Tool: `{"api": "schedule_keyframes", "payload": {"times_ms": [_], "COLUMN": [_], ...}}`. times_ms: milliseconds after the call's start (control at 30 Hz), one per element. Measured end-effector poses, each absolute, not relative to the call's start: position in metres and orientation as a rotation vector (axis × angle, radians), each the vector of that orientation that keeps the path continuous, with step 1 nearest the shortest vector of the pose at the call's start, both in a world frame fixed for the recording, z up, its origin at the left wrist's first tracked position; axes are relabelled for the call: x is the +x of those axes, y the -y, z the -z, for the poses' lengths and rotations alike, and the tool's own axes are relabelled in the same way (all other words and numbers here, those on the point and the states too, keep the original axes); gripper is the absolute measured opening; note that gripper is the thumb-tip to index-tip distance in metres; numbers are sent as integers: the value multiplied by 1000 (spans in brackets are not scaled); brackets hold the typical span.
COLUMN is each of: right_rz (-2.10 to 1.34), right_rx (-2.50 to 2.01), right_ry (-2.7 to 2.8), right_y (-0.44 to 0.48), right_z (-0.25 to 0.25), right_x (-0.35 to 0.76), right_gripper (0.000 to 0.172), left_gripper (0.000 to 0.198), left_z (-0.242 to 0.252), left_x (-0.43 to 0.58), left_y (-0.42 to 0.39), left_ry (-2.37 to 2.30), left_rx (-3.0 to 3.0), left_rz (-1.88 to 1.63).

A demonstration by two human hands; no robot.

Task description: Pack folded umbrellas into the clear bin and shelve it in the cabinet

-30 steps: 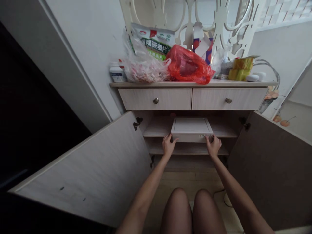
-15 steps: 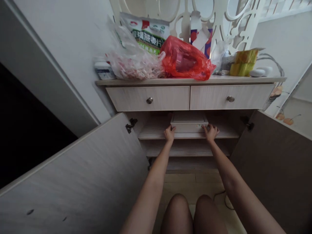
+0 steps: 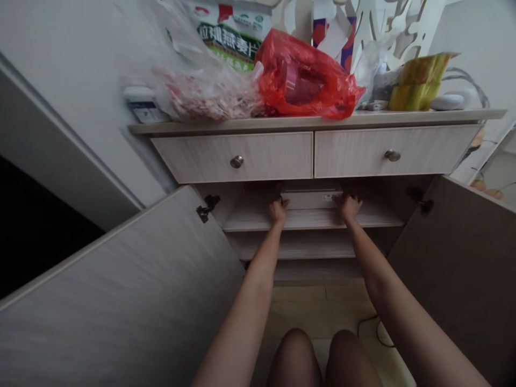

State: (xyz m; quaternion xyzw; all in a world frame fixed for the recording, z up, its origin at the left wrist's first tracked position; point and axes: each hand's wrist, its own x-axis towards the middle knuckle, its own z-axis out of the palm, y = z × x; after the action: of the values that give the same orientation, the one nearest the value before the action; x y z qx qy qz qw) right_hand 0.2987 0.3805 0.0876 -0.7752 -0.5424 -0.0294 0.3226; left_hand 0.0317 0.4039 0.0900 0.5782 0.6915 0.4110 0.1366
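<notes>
The flat, white, rectangular box (image 3: pixel 302 200) sits on the pale wood-grain upper shelf (image 3: pixel 310 218), your left hand (image 3: pixel 278 209) and right hand (image 3: pixel 350 206) pinching its near corners; positioning it seems the step, needing even pressure next.

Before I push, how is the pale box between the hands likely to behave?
The pale box looks stiff, given its straight edges and flat front. Wide and low, it seems unlikely to tip. On that flat shelf, it would probably slide rather than roll.

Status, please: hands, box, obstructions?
Left hand, right hand at front corners of pale box. Box at upper shelf, beneath drawers. Left cabinet door and right cabinet door open, out of the way.
</notes>
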Motion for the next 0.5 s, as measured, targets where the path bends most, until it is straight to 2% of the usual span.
{"api": "schedule_keyframes", "payload": {"times_ms": [333,500], "right_rz": [89,-83], "right_rx": [-2066,-2010], "right_ry": [1421,1423], "right_y": [-393,-386], "right_z": [-91,-100], "right_x": [297,293], "right_gripper": [44,50], "left_gripper": [14,13], "left_z": [-92,-94], "left_x": [31,33], "left_y": [-414,-397], "left_ry": [-1931,-1884], "left_rx": [1630,1544], "left_rz": [-1234,-1238]}}
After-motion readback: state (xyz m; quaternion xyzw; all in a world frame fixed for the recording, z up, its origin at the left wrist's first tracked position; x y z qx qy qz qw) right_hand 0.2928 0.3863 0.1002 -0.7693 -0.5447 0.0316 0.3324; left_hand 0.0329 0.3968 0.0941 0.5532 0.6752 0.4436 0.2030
